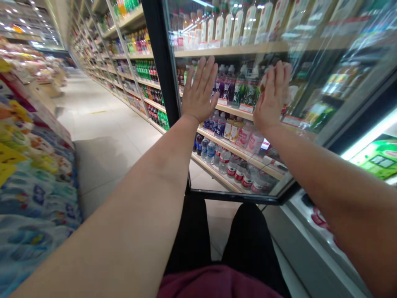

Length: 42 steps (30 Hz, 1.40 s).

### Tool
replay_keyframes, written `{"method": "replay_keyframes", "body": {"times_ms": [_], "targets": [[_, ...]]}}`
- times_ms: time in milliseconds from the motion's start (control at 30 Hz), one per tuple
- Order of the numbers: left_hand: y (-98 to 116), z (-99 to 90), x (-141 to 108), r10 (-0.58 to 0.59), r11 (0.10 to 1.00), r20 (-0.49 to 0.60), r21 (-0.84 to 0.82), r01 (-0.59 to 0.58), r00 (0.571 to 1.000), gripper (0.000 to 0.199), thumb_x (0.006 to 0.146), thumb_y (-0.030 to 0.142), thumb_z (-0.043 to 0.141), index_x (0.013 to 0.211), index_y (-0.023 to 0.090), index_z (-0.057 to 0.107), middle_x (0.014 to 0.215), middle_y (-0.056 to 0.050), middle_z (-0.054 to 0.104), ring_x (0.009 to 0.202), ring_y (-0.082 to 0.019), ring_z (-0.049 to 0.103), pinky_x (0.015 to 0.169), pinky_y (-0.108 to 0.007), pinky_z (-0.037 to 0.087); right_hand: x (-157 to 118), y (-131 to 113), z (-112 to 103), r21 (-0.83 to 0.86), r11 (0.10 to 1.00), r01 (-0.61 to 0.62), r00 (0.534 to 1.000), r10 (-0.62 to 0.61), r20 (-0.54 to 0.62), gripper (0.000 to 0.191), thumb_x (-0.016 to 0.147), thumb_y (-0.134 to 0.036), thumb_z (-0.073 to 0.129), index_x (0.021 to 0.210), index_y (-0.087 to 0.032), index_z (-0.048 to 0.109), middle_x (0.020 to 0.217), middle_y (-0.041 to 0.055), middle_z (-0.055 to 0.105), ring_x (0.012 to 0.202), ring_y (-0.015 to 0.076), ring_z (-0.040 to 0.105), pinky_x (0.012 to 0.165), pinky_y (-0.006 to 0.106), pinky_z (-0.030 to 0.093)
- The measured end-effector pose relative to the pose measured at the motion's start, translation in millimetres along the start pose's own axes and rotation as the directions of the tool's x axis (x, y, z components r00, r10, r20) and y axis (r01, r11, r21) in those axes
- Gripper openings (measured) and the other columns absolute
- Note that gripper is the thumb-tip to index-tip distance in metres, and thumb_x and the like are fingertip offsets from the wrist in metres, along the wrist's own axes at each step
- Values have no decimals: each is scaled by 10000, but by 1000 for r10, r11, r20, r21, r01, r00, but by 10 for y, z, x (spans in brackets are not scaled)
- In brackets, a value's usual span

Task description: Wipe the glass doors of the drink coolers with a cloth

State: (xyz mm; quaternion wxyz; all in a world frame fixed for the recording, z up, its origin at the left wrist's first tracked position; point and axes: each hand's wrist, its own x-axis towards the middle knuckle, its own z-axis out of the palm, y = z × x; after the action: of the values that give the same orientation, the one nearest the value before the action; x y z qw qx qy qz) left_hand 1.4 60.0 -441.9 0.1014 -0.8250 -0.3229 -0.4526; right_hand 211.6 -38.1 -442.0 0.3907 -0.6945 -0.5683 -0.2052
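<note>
A glass cooler door with a black frame stands swung out in front of me. My left hand is raised near its left side, palm toward the pane, fingers straight and slightly apart. Farther right, my right hand is against or very close to the glass, its fingers stretched out close together, with a reflection beside them. Neither hand shows anything held. Through the pane appear purple-labelled bottles and green-labelled bottles on shelves.
Drink shelves run along the aisle. Wrapped packs are stacked at the left, beside the pale tiled floor. At the right is the lit cooler interior, with a green package and a grey base below.
</note>
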Motion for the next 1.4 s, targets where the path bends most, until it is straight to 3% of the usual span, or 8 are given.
{"method": "replay_keyframes", "body": {"times_ms": [133, 300, 667, 867, 967, 1133, 1267, 1400], "targets": [[37, -28, -15, -30, 997, 11, 70, 30, 999, 964, 827, 563, 420, 1711, 417, 66, 1620, 338, -37, 1414, 51, -365, 1263, -168, -213, 115, -44, 15, 58, 998, 38, 998, -34, -60, 636, 1031, -496, 151, 1662, -462, 77, 1711, -224, 156, 1583, 62, -229, 1344, 475, -77], [64, -45, -26, -14, 972, 12, 234, 11, 1000, 836, 928, 423, 357, 1721, 244, 162, 1657, 222, -115, 1517, -51, -259, 1291, -244, -226, 11, -139, 15, 8, 1000, -5, 1000, 4, 24, 641, 1034, -431, 204, 1662, -486, 86, 1696, -178, 260, 1586, 52, -210, 1326, 492, -140], [77, -50, -45, -24, 996, 12, 91, 23, 1000, 918, 877, 596, 344, 1715, 393, 30, 1624, 336, -49, 1374, 63, -399, 1259, -167, -235, 86, -304, 51, -10, 986, 167, 986, -167, -5, 635, 1051, -378, 148, 1681, -451, 112, 1695, -169, 277, 1596, 44, -170, 1351, 481, -49], [2, -25, 0, 4, 1000, -6, -13, -4, 1000, 845, 879, 616, 368, 1684, 466, 161, 1593, 400, 31, 1437, 65, -354, 1307, -175, -159, 251, -258, 215, 2, 945, 326, 939, -324, -114, 641, 1051, -341, 123, 1682, -412, 209, 1711, -221, 186, 1621, 73, -45, 1368, 419, 16], [-37, -11, 12, 10, 1000, -7, 0, -10, 1000, 819, 907, 592, 404, 1682, 414, 206, 1620, 361, 5, 1498, 27, -308, 1305, -195, -195, 329, -256, 312, -50, 928, 370, 906, -372, -202, 635, 1061, -332, 125, 1677, -427, 247, 1707, -205, 231, 1622, 75, 8, 1368, 361, 89], [-25, -7, 7, 29, 999, -9, 40, -28, 1000, 814, 940, 526, 432, 1695, 340, 193, 1661, 290, -17, 1523, -7, -275, 1285, -220, -245, 287, -233, 430, -1, 882, 472, 858, -459, -232, 634, 1071, -268, 144, 1693, -294, 266, 1723, -66, 278, 1635, 168, 43, 1359, 541, 111], [-9, -14, 0, 11, 994, -19, 111, -9, 1000, 796, 941, 456, 450, 1696, 320, 237, 1665, 255, -11, 1553, -55, -202, 1300, -220, -214, 416, -318, 314, -21, 875, 483, 854, -477, -209, 638, 1054, -285, 160, 1656, -364, 358, 1705, -136, 281, 1627, 128, 83, 1366, 414, 142], [-26, -5, 2, 56, 995, -26, 89, -53, 998, 806, 960, 473, 469, 1700, 310, 197, 1677, 252, 22, 1546, -19, -228, 1282, -236, -250, 417, -352, 279, -20, 877, 481, 849, -471, -238, 629, 1064, -283, 153, 1637, -343, 405, 1700, -113, 306, 1626, 133, 109, 1367, 424, 154]]}}
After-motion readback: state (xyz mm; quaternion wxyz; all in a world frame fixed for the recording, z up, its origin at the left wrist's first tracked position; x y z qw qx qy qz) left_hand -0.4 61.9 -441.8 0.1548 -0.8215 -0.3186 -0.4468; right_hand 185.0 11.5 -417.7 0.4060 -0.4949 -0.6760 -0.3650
